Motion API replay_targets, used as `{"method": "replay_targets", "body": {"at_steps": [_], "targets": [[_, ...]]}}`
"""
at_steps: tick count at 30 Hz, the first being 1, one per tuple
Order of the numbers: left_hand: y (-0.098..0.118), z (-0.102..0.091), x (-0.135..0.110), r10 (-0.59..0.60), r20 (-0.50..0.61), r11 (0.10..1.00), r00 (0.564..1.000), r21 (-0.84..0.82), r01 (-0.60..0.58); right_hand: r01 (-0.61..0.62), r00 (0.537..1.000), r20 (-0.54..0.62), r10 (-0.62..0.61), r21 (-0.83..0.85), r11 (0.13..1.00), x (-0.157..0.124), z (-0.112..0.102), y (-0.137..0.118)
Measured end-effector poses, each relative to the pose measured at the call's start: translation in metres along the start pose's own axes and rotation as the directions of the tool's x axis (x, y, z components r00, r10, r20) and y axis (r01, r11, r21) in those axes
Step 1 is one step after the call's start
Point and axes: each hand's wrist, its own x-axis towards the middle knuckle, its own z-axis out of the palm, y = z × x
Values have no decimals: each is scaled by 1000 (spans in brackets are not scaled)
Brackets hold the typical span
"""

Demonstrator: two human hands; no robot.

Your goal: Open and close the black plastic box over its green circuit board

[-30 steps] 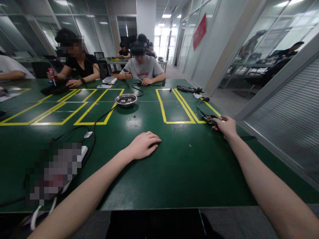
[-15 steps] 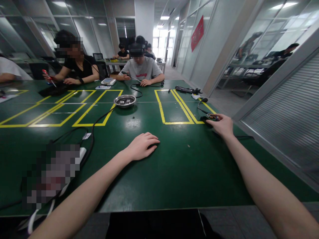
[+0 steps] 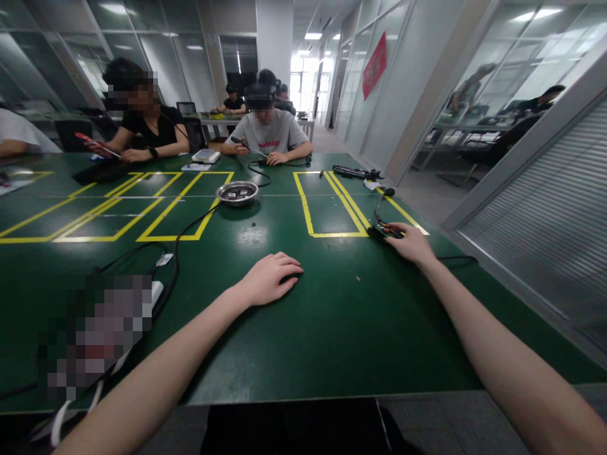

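My left hand [image 3: 272, 278] lies palm down on the green table [image 3: 303, 354], fingers stretched out and holding nothing. Over at the right, my right hand [image 3: 415, 243] is closed on a small black device with exposed coloured wires [image 3: 392, 230]; its exact kind does not show. A thin black lead runs up from the device to a rounded black end [image 3: 389, 191]. Another black cable [image 3: 458, 258] trails off to the right behind my wrist.
Yellow tape [image 3: 339, 234] marks rectangles on the table. A metal bowl [image 3: 237, 193] holds small metal parts. Dark tools [image 3: 356, 172] lie at the far right. A power strip [image 3: 156, 294] with cables is at the left. Two co-workers [image 3: 272, 129] [image 3: 159, 129] work opposite.
My right hand has drawn the wired device a little to the left and towards me. My left hand stays put. A co-worker's red-handled screwdriver has tilted lower.
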Motion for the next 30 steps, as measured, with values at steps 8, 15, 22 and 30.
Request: {"method": "replay_targets", "body": {"at_steps": [8, 15, 22, 30], "targets": [[3, -8, -2, 2, -137, 998, 991, -60, -11, 245, 713, 519, -471, 445, 861, -78, 30, -108], [16, -9, -3, 16, -78, 989, 997, -144, -27, 210, 467, 583, -665, 657, 724, -115, 31, -141], [14, -8, -3, -8, -48, 995, 999, -103, 3, 440, 553, 407, -727, 598, 670, -106, 28, -137], [9, -12, -3, 19, -62, 998, 998, -55, -22, 739, 521, 302, -798, 308, 599, -98, 32, -125]]}}
